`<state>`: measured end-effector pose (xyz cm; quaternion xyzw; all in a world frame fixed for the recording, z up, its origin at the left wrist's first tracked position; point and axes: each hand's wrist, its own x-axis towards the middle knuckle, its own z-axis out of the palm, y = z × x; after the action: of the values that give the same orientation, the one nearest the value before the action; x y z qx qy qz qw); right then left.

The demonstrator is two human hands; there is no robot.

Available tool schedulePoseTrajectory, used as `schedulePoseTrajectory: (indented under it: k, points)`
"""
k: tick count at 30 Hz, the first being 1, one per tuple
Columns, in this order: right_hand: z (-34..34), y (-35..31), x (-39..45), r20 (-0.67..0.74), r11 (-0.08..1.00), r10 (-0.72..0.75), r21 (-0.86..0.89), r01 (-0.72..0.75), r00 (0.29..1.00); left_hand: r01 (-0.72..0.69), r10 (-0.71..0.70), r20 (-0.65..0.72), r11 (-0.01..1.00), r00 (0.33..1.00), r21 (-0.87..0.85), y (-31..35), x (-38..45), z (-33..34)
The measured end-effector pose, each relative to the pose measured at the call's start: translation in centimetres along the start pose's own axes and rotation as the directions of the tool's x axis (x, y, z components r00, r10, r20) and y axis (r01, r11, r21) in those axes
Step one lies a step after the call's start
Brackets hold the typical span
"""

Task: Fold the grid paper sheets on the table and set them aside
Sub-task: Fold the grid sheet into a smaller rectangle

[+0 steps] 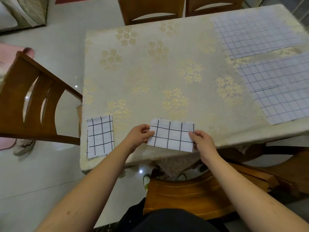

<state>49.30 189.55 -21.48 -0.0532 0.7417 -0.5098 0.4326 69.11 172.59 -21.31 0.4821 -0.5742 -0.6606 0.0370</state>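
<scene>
Scene: A person stands at the near edge of a table [150,64] draped in a cream floral cloth, both bare forearms reaching in from below.
Left hand: The left hand [138,134] pinches the left edge of a folded grid sheet [172,136], thumb on top, fingers curled beneath.
Right hand: The right hand [203,139] pinches the same sheet's right edge, fingers curled round it.
Held sheet: It sits at the table's near edge, between the two hands, its bold black grid facing up.
Finished piece: A second folded sheet [100,136] lies flat near the table's near-left corner, just left of the left hand and apart from it.
Waiting sheets: Two unfolded sheets, one [254,34] at the far right, another [280,91] nearer, lie flat on the right side.
Surroundings: Wooden chairs [33,101] ring the table on a pale tiled floor.
</scene>
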Motion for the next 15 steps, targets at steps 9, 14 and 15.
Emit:
schedulePoseTrajectory:
  k: [9,14,15]
  points:
    - [0.6,0.9,-2.3,0.118,0.997,0.033,-0.076,-0.024,0.993,0.02,-0.02,0.028,1.0,0.999,-0.011,-0.9,-1.0,-2.3]
    - [1.1,0.4,-4.2,0.19,0.997,0.068,-0.034,-0.063,0.979,0.012,-0.012,0.016,1.0,1.0,-0.007,-1.0,-2.2,-3.1]
    - [1.2,0.3,-4.5,0.201,0.997,0.079,-0.031,-0.074,0.976,0.011,-0.011,0.013,1.0,1.0,-0.003,-1.0,-2.4,-3.3]
